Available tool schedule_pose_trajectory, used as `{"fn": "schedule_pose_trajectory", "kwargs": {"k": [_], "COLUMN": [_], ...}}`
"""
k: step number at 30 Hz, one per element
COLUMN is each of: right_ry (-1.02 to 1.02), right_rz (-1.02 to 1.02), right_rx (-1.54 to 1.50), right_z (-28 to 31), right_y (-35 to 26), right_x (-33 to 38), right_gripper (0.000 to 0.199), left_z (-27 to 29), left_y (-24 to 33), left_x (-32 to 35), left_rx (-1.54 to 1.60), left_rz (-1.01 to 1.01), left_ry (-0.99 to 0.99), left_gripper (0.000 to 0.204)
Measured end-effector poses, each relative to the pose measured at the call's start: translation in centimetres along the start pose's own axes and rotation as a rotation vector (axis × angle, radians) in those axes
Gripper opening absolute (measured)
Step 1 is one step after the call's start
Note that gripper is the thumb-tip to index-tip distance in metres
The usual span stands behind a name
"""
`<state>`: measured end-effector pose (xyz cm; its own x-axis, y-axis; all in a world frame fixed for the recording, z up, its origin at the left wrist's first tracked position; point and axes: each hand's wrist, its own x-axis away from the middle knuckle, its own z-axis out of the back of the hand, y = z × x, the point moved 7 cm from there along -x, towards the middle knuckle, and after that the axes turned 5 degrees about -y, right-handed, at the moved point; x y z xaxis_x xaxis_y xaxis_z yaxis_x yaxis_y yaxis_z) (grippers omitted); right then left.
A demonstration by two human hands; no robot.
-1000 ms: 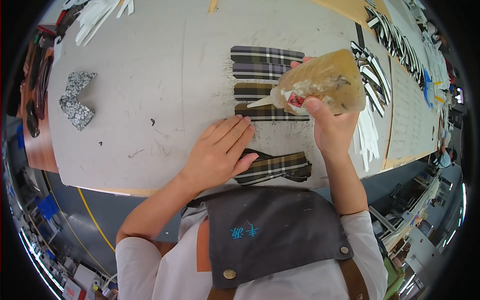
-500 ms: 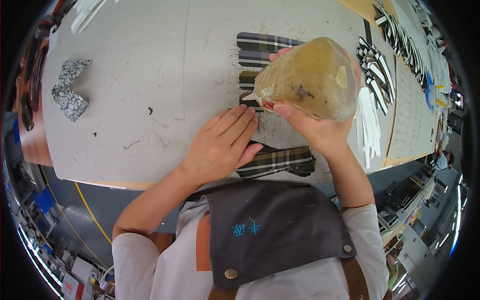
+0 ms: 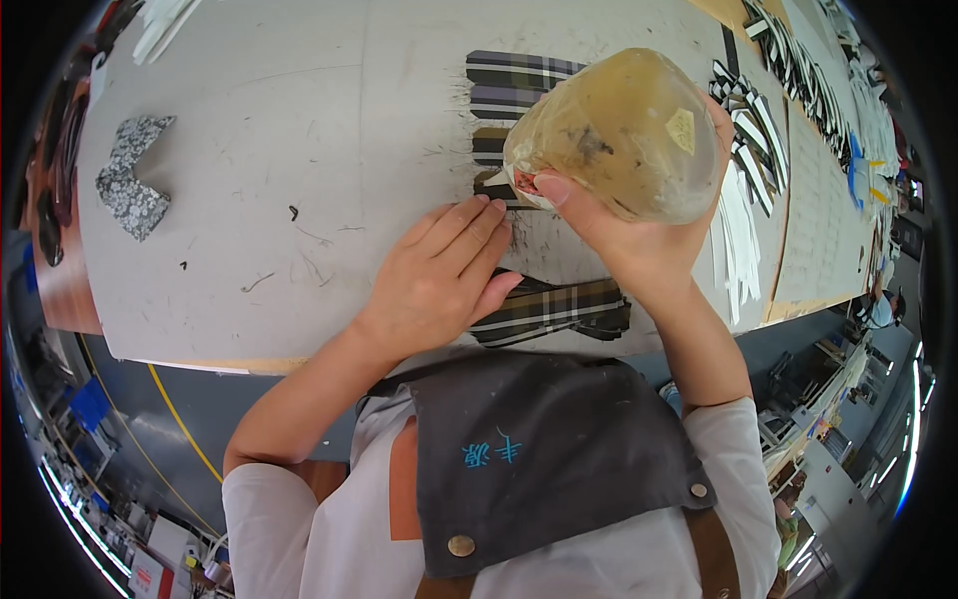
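Observation:
My right hand (image 3: 639, 245) grips a squat translucent plastic squeeze bottle (image 3: 654, 130) with cloudy yellow-brown contents, like a glue bottle. The bottle is tipped, its narrow end pointing left and down at the row of plaid fabric strips (image 3: 502, 103). My thumb lies along its near side; most of the other fingers are hidden behind it. Flat on the table, my left hand (image 3: 434, 270) has its fingers stretched out, fingertips at the left end of the nearest strip. Closer to me, beside my left thumb, lies a loose pile of plaid strips (image 3: 559, 309).
The worn pale tabletop (image 3: 249, 200) has thread scraps and stains. A grey floral fabric piece (image 3: 138, 178) lies at left. To the right are white strips (image 3: 736, 245) and folded black-and-white pieces (image 3: 753, 135). Dark-handled tools (image 3: 65, 150) sit at the far left edge.
The bottle and my right hand have shifted slightly up the picture, and the bottle's wide end is tipped a little farther away. My left hand stays at the same strip's end.

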<state>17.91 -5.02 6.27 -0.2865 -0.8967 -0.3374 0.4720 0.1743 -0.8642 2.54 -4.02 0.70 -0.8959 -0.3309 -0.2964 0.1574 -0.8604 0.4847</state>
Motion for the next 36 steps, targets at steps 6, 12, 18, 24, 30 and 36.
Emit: {"fn": "schedule_pose_trajectory", "kwargs": {"k": [6, 12, 18, 24, 30, 36], "right_ry": [-0.014, 0.052, 0.109, 0.174, 0.205, 0.091], "right_rz": [0.083, -0.041, -0.089, -0.148, -0.193, -0.078], "right_rx": [0.125, 0.111, 0.164, 0.202, 0.135, -0.091], "right_z": [0.2, 2.6, 5.8, 9.0, 9.8, 3.0], "right_y": [-0.5, 0.2, 0.9, 1.6, 1.9, 0.7], "right_x": [-0.1, 0.6, 1.7, 2.9, 3.3, 1.7], "right_gripper": [0.088, 0.087, 0.084, 0.083, 0.084, 0.087], "left_z": [0.0, 0.0, -0.1, -0.1, 0.1, 0.5], "left_y": [0.1, 0.1, 0.1, -0.1, 0.0, 0.3], "left_x": [-0.1, -0.1, -0.1, -0.1, 0.0, 0.1], "left_rx": [-0.012, -0.021, -0.028, -0.025, -0.049, -0.042], "left_rz": [-0.004, -0.012, -0.020, -0.013, -0.009, -0.042], "left_ry": [-0.015, -0.033, -0.032, -0.050, -0.055, -0.008], "left_gripper": [0.041, 0.040, 0.039, 0.038, 0.038, 0.038]}}
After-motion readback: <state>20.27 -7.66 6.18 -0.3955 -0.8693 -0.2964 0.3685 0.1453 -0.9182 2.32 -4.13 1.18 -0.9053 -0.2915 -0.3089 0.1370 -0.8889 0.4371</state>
